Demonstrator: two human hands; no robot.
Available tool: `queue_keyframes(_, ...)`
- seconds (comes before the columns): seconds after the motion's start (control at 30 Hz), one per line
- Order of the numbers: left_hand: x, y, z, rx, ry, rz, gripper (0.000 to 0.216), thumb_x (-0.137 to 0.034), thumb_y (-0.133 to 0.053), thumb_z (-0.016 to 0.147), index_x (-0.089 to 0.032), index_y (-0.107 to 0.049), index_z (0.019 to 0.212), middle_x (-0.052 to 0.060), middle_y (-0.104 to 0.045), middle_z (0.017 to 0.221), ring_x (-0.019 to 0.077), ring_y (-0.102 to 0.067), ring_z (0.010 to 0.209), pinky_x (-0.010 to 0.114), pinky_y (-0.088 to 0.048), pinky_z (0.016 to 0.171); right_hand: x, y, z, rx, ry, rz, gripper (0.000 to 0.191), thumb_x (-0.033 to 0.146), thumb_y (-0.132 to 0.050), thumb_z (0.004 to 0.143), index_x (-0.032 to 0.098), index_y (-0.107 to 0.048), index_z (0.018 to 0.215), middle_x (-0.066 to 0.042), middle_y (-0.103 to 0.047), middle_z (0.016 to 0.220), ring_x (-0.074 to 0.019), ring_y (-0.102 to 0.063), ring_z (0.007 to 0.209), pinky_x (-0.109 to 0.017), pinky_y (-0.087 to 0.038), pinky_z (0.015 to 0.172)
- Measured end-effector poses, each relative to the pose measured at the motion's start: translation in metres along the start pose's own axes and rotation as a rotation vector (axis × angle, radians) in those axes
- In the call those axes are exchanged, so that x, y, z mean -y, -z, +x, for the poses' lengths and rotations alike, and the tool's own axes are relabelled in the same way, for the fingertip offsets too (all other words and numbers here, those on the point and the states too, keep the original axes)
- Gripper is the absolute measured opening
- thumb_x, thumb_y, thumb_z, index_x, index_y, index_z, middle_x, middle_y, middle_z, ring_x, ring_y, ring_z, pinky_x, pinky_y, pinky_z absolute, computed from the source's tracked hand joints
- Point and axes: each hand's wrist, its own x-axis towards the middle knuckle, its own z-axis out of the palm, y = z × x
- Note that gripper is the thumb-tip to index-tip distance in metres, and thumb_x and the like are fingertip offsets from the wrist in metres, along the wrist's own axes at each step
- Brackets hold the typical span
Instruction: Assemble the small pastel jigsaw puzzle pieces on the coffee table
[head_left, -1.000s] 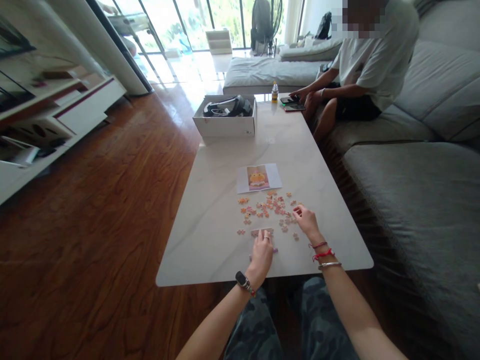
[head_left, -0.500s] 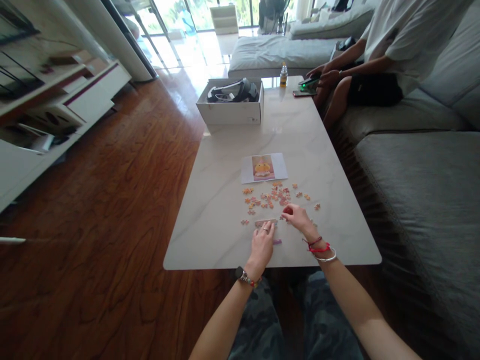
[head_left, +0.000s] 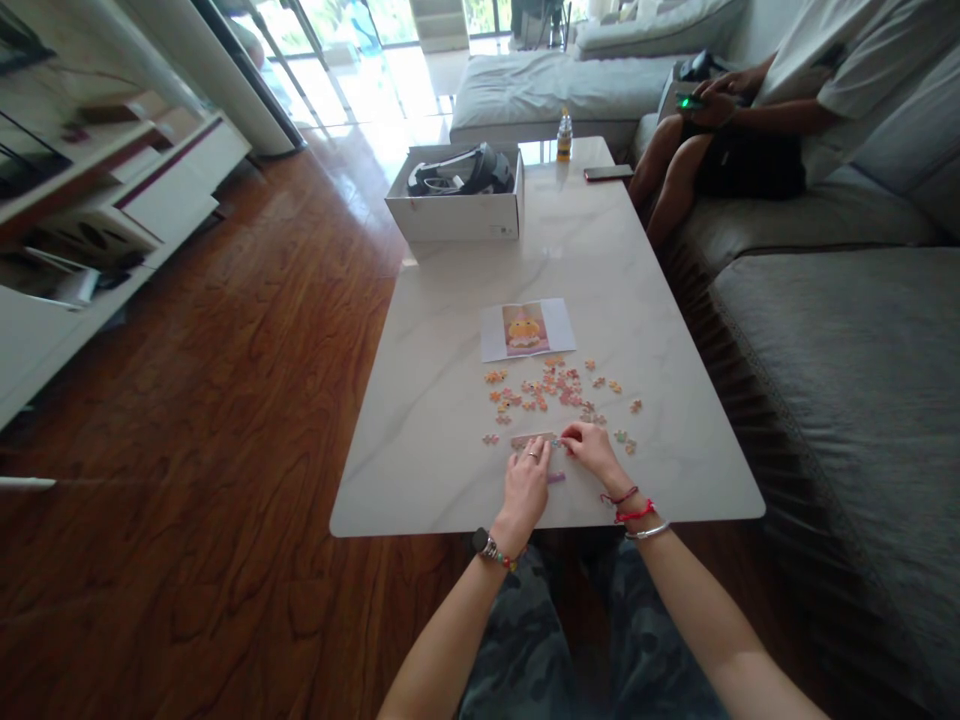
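Several small pink and orange puzzle pieces (head_left: 555, 388) lie scattered on the white marble coffee table (head_left: 450, 400). A joined strip of pieces (head_left: 531, 439) sits near the front edge. My left hand (head_left: 526, 484) rests flat beside that strip, fingers spread on the table. My right hand (head_left: 592, 448) is pinched on a puzzle piece at the strip's right end. A reference picture (head_left: 526, 328) of a yellow figure lies just beyond the loose pieces. A small purple piece (head_left: 556, 478) lies between my hands.
A white box (head_left: 456, 208) holding a dark headset stands at the table's far end, with a small bottle (head_left: 564, 135) and a phone (head_left: 608, 173) near it. Another person (head_left: 757, 110) sits on the grey sofa (head_left: 840, 330) at right, holding a device. Wooden floor lies at left.
My right hand has drawn back from the scattered pieces to the right end of the joined strip. The other person has lifted both hands from the table. The view has tilted down.
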Motion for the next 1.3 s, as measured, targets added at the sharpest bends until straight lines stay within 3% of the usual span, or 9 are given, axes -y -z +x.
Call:
queue_keyframes(0.2, 0.002, -0.002, 0.000, -0.005, -0.012, 0.006, 0.052, -0.004, -0.032, 0.077, -0.017, -0.034, 0.127, 0.009, -0.034, 0.135, 0.0180, -0.029, 0.124, 0.036, -0.030, 0.096, 0.008, -0.005, 0.000, -0.047, 0.009, -0.224, 0.012, 0.017, -0.052, 0.072, 0.015, -0.064, 0.072, -0.006, -0.066, 0.071, -0.0137, -0.059, 0.066, -0.022, -0.041, 0.064)
queue_keyframes(0.4, -0.002, 0.002, 0.002, -0.009, 0.005, 0.022, 0.052, -0.007, -0.035, 0.079, -0.026, -0.034, 0.128, 0.008, -0.039, 0.132, 0.0191, -0.033, 0.122, 0.037, -0.033, 0.092, 0.023, 0.001, 0.003, 0.047, -0.023, -0.454, 0.009, 0.017, -0.053, 0.075, 0.014, -0.061, 0.076, -0.010, -0.065, 0.078, -0.0154, -0.058, 0.074, -0.022, -0.039, 0.064)
queue_keyframes(0.57, -0.010, 0.002, 0.007, 0.001, 0.035, 0.053, 0.043, -0.016, -0.038, 0.082, -0.024, -0.040, 0.124, 0.010, -0.042, 0.129, 0.0208, -0.034, 0.120, 0.037, -0.034, 0.091, 0.026, 0.000, 0.000, 0.045, -0.015, -0.479, 0.006, 0.016, -0.053, 0.076, 0.015, -0.059, 0.077, -0.009, -0.063, 0.080, -0.0157, -0.057, 0.075, -0.023, -0.038, 0.064)
queue_keyframes(0.73, -0.011, 0.001, 0.011, 0.020, 0.040, 0.076, 0.041, -0.023, -0.044, 0.081, -0.021, -0.043, 0.122, 0.012, -0.043, 0.127, 0.0226, -0.035, 0.119, 0.038, -0.034, 0.092, 0.014, -0.003, -0.018, -0.081, 0.116, -0.374, 0.012, 0.016, -0.046, 0.080, 0.016, -0.058, 0.080, -0.007, -0.059, 0.085, -0.0149, -0.056, 0.076, -0.023, -0.040, 0.066)
queue_keyframes(0.9, -0.006, 0.004, 0.005, 0.009, 0.061, 0.002, 0.043, -0.014, -0.037, 0.082, -0.026, -0.041, 0.122, 0.008, -0.041, 0.130, 0.0195, -0.034, 0.120, 0.038, -0.034, 0.093, -0.016, 0.026, -0.027, -0.307, 0.133, -0.310, 0.018, 0.016, -0.045, 0.079, 0.016, -0.057, 0.091, -0.008, -0.056, 0.091, -0.0174, -0.054, 0.085, -0.028, -0.042, 0.076)
queue_keyframes(1.07, -0.006, 0.003, 0.000, -0.023, 0.070, -0.011, 0.045, -0.007, -0.033, 0.080, -0.024, -0.042, 0.121, 0.007, -0.040, 0.131, 0.0184, -0.032, 0.122, 0.037, -0.034, 0.094, -0.034, 0.049, -0.028, -0.114, 0.172, -0.361, 0.018, 0.014, -0.056, 0.071, 0.016, -0.059, 0.088, -0.008, -0.054, 0.091, -0.0181, -0.054, 0.086, -0.029, -0.042, 0.078)
queue_keyframes(1.3, -0.009, 0.002, 0.000, -0.021, 0.089, 0.010, 0.048, -0.007, -0.031, 0.080, -0.024, -0.039, 0.124, 0.006, -0.039, 0.131, 0.0190, -0.031, 0.122, 0.037, -0.035, 0.092, -0.016, 0.030, -0.018, -0.104, 0.174, -0.383, 0.019, 0.017, -0.055, 0.074, 0.019, -0.057, 0.092, -0.007, -0.054, 0.093, -0.0178, -0.053, 0.089, -0.029, -0.041, 0.078)
